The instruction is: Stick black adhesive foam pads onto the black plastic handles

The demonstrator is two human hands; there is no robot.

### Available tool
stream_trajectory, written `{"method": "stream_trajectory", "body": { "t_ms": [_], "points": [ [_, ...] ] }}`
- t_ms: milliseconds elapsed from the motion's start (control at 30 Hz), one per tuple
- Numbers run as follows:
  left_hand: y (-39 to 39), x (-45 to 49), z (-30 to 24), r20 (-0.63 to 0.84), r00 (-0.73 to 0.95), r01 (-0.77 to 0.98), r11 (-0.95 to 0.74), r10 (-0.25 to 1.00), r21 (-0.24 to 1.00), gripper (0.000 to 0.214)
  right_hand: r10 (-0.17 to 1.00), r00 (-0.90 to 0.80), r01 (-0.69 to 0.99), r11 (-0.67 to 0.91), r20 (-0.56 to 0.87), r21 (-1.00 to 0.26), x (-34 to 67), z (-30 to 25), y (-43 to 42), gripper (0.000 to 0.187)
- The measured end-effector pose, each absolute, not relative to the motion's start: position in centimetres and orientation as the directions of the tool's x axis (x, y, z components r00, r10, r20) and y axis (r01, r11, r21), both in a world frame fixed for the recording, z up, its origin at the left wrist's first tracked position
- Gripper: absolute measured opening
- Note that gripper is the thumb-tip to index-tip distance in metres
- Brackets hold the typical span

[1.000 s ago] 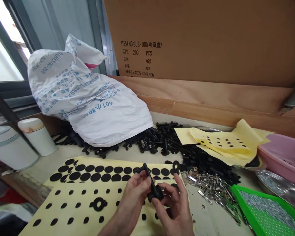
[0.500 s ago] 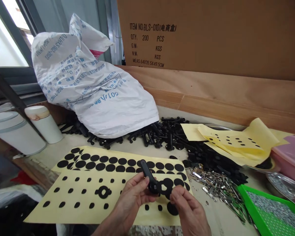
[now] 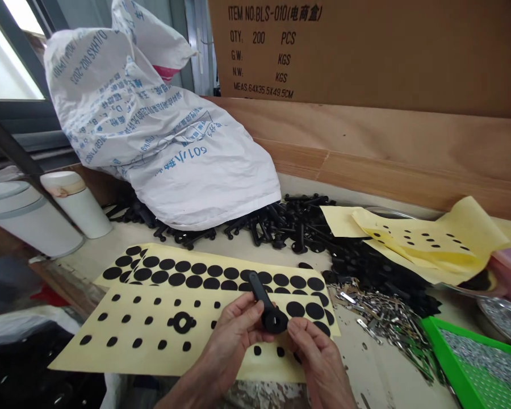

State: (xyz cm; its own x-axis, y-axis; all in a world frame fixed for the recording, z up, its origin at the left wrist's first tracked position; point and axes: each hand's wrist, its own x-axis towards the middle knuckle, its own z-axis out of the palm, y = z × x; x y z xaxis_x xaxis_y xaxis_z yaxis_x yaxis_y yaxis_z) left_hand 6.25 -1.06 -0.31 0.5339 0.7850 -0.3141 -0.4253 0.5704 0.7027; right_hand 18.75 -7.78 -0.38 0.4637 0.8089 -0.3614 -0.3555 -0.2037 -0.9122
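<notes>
A black plastic handle with a round end (image 3: 260, 289) is gripped in my left hand (image 3: 234, 329), thumb on top and fingers beneath. It tilts up and away over the yellow sheets. On its round end lies a black ring sticker (image 3: 276, 321), a small light spot showing in its hole. My right hand (image 3: 317, 346) pinches at the right edge of that end, thumb and forefinger together. Below are yellow backing sheets (image 3: 123, 360) with rows of black dots, and another black ring sticker (image 3: 182, 322) lies on the front one.
Behind the sheets lies a heap of black plastic parts (image 3: 300, 236), partly under a white sack (image 3: 213, 187). Metal strips (image 3: 375, 318) are scattered to the right, beside a green tray (image 3: 436, 341). Two white cups (image 3: 79, 207) stand at the left. A large carton (image 3: 366, 57) is at the back.
The ring sticker, held beside the handle's round end before, now lies over that end. My right hand has moved slightly left, closer to the left. The view has tilted down a little.
</notes>
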Motion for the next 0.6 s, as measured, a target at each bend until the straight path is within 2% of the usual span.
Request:
{"method": "stream_trajectory", "body": {
  "t_ms": [233,367,600],
  "points": [
    [-0.98,6.33,-0.48,-0.338,0.49,-0.433,0.561,0.803,0.706,0.02,0.812,0.489,-0.374,-0.134,-0.318,-0.918,18.77,-0.24,-7.88,0.035],
    [-1.06,6.41,-0.3,-0.346,0.494,-0.425,0.569,0.797,0.704,0.022,0.809,0.481,-0.333,-0.189,-0.339,-0.924,18.79,-0.25,-7.85,0.035],
    [-1.26,6.79,-0.01,-0.338,0.515,-0.426,0.578,0.788,0.696,0.022,0.793,0.483,-0.385,-0.189,-0.371,-0.904,18.62,0.07,-7.9,0.03]
  ]
}}
